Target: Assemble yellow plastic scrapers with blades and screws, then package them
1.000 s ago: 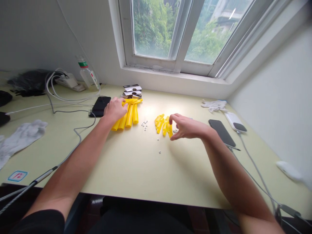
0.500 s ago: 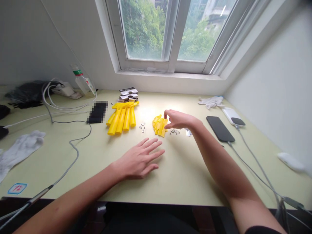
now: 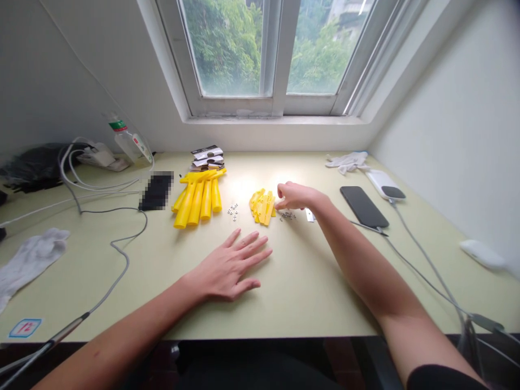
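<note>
My left hand [image 3: 233, 265] lies flat on the table with its fingers spread, holding nothing. Farther back, my right hand [image 3: 296, 196] hovers at the right edge of a pile of flat yellow pieces [image 3: 263, 206], its fingers curled; whether anything is between the fingertips is hard to make out. Just below the right hand are small metal screws [image 3: 288, 215]. Left of the yellow pile, small nuts [image 3: 233, 211] are scattered. Several yellow handles [image 3: 199, 200] lie in a group at the left, in front of a stack of folded packets [image 3: 207, 158].
A black phone [image 3: 364, 206], a white power bank [image 3: 385, 184] and cables lie at the right. White gloves [image 3: 348, 161] rest at the back right, another [image 3: 34, 262] at the left. A bottle [image 3: 132, 143] leans at the back left. A white mouse [image 3: 482, 254] sits far right.
The view has shifted slightly. My right hand's fingers have drawn closer together beside the yellow pile, lower over the screws. A dark pen-like object now shows beside the phone. My left hand stays flat.
</note>
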Tool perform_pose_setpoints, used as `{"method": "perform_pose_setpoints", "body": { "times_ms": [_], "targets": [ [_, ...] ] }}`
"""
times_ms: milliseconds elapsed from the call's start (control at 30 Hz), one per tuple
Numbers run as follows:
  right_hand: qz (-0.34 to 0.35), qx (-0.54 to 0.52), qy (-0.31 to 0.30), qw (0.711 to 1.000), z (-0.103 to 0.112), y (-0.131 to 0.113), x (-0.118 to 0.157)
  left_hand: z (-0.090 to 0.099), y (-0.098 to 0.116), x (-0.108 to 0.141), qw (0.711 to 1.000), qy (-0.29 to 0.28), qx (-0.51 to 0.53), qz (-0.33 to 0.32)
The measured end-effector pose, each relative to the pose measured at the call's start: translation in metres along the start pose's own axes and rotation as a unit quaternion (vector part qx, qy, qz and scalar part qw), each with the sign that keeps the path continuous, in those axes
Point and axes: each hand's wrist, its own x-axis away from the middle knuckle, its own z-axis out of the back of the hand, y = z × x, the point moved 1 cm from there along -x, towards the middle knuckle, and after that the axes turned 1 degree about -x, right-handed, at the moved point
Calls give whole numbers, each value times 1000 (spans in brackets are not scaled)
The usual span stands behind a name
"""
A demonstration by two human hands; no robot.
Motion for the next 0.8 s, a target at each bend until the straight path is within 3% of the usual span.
{"method": "perform_pose_setpoints", "body": {
  "times_ms": [133, 800],
  "targets": [
    [-12, 9, 0, 1000, -1, 6, 2, -1, 0, -1, 1000, -5, 1, -4],
    [-58, 10, 28, 998, 6, 4, 5, -3, -32, -4, 985, 18, -66, 161]
  ]
}}
